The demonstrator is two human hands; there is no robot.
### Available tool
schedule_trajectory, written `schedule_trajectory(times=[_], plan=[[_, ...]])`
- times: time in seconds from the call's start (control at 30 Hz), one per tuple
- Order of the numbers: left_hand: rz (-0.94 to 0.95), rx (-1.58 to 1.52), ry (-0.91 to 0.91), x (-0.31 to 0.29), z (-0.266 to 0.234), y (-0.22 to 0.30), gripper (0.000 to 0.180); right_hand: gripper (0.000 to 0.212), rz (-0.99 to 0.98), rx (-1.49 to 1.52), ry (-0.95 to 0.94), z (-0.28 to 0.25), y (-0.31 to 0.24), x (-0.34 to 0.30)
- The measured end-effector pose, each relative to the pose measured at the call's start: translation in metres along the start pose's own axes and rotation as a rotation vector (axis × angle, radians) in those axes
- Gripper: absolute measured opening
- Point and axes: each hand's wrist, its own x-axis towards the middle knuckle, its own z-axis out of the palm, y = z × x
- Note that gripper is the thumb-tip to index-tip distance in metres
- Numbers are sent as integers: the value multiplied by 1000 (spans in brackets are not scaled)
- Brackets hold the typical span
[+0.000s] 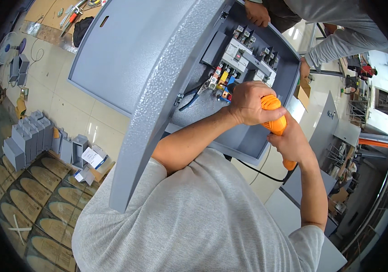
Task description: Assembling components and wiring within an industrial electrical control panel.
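Note:
An orange power drill [274, 119] is held in both my hands, its dark front end pointing into a grey metal electrical enclosure [248, 136]. My left hand [249, 103] wraps round the front of the drill, and my right hand [291, 138] grips its rear and handle. Just beyond the drill's front are busbars with red, yellow and blue sleeves [223, 79], joined to a white circuit breaker [236, 53]. A second breaker [264, 74] sits to its right, partly behind my left hand. Blue-handled pliers [196, 97] lie inside the box. The drill's tip is hidden by my hand.
The enclosure's large grey door [157, 90] stands open close to my left side. Another person's hand [258, 14] rests on the far edge, and their other hand [304, 69] is at the right corner. Grey boxes [29, 136] stand on the floor at left. A black cable [262, 172] runs below the enclosure.

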Motion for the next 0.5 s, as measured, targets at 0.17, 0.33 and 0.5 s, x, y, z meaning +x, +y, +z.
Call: schedule_trajectory(times=[0.17, 0.33, 0.5], plan=[[-8, -1, -102, -6, -6, 1, 40, 74, 123, 24, -48, 4, 0, -3], [24, -39, -105, -12, -11, 2, 39, 74, 19, 20, 32, 19, 2, -13], [31, -40, -160, -15, -14, 1, 38, 74, 5, 14, 56, 29, 6, -17]])
